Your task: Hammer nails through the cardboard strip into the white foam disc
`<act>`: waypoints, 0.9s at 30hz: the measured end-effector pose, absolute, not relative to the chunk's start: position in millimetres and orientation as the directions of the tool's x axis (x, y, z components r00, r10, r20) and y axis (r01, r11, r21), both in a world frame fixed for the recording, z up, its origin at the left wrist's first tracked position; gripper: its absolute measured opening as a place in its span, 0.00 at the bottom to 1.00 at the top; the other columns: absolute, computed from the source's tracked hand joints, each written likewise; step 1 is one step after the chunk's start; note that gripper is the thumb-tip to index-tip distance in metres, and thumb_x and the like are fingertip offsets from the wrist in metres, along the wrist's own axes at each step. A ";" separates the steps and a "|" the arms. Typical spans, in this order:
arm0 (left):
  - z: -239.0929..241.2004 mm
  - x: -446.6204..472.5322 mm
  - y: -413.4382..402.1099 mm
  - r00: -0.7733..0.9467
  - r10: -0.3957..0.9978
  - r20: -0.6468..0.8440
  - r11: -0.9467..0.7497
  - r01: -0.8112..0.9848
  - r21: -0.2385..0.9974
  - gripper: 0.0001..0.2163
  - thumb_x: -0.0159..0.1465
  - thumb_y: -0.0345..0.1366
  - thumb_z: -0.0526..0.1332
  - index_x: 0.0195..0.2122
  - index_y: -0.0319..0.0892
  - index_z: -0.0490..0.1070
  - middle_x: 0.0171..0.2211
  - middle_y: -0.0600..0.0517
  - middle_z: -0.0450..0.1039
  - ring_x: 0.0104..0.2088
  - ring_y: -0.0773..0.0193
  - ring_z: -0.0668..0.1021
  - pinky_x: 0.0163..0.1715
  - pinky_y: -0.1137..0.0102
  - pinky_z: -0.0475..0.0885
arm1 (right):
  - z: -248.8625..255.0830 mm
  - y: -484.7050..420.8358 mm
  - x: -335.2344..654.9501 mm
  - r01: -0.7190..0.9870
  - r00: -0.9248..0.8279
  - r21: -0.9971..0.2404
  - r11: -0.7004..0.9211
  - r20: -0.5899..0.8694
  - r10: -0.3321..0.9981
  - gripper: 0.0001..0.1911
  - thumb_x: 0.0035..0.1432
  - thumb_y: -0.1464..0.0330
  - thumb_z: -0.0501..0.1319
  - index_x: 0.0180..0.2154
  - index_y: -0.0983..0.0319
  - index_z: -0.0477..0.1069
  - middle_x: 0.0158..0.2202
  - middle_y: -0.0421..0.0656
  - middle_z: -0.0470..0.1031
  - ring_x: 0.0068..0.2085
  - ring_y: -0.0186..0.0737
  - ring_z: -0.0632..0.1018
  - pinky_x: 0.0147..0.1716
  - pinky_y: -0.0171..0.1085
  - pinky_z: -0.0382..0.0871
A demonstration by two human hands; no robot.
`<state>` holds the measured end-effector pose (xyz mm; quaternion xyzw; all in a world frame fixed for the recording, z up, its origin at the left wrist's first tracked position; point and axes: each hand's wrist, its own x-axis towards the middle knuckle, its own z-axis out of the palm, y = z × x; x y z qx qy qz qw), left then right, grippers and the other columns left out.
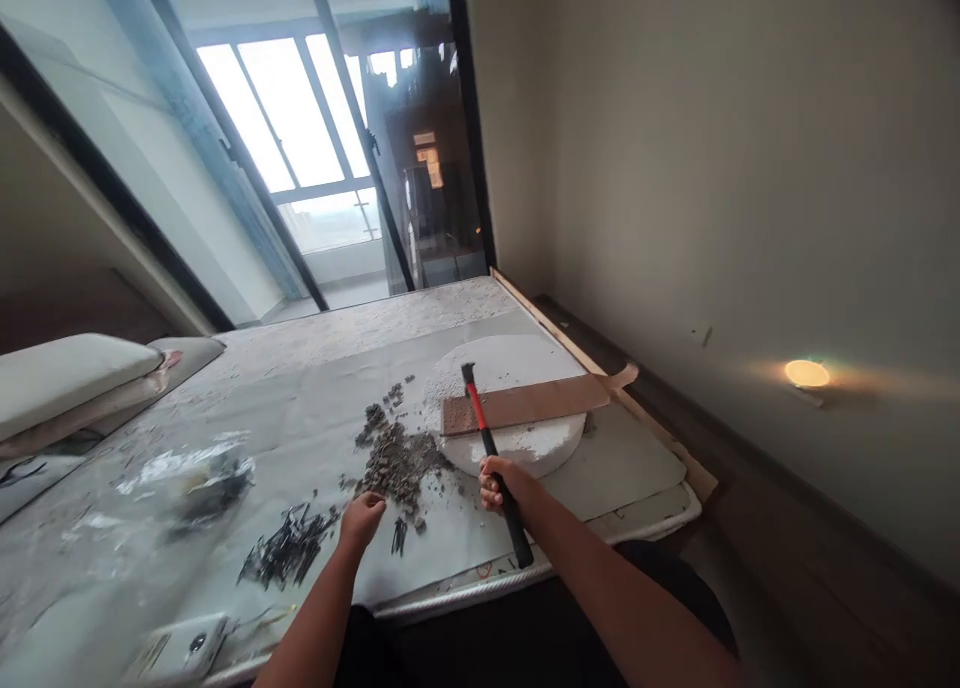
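My right hand is closed round the black grip of a hammer with a red neck; its head rests near a brown wooden strip lying across a white round foam disc. My left hand has its fingers curled down over small dark bits at the edge of a pile of grey rubble. What those fingers hold, if anything, is hidden. A heap of dark nails lies just left of that hand.
A pale sheet covers the low platform. Crumpled clear plastic lies at the left, cushions at far left, a small white device near the front edge. A wall stands at right, glass doors beyond.
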<state>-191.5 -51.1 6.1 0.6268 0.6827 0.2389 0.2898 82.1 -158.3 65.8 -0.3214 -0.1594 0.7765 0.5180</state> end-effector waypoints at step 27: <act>-27.9 -189.1 -51.0 -0.040 0.973 -0.226 0.142 0.879 0.456 0.08 0.37 0.25 0.59 0.08 0.41 0.60 0.10 0.55 0.58 0.20 0.63 0.69 0.26 0.70 0.61 | 56.8 -154.8 121.2 -0.674 -0.457 -0.347 -0.652 -0.497 0.738 0.18 0.57 0.55 0.54 0.27 0.64 0.60 0.16 0.33 0.58 0.13 0.22 0.58 0.13 0.24 0.48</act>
